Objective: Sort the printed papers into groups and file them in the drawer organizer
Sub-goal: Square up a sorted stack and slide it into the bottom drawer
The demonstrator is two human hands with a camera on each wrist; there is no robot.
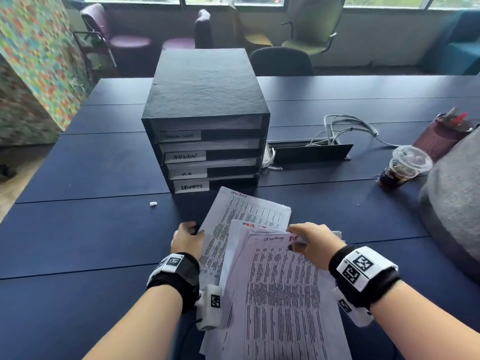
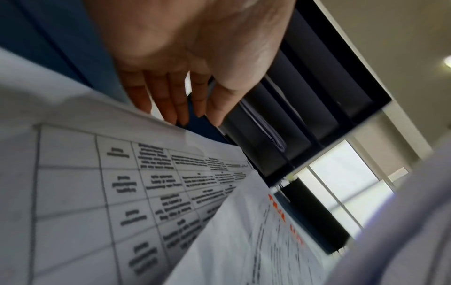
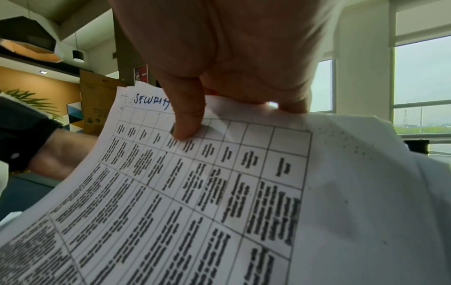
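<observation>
right fingers (image 3: 185, 123) pinching top security sheet (image 1: 280, 294), four labelled drawers (image 1: 207, 157)

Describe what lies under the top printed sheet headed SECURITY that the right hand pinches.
Under the top printed sheet lie more white papers, one headed SECURITY, one with red print. The right hand pinches it. Their lower parts and count are covered.

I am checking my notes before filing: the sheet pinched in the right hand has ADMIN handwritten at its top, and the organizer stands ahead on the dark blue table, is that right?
Not quite: the sheet pinched in the right hand has SECURITY handwritten at its top, not ADMIN, as the right wrist view shows. The organizer does stand ahead on the dark blue table.
</observation>
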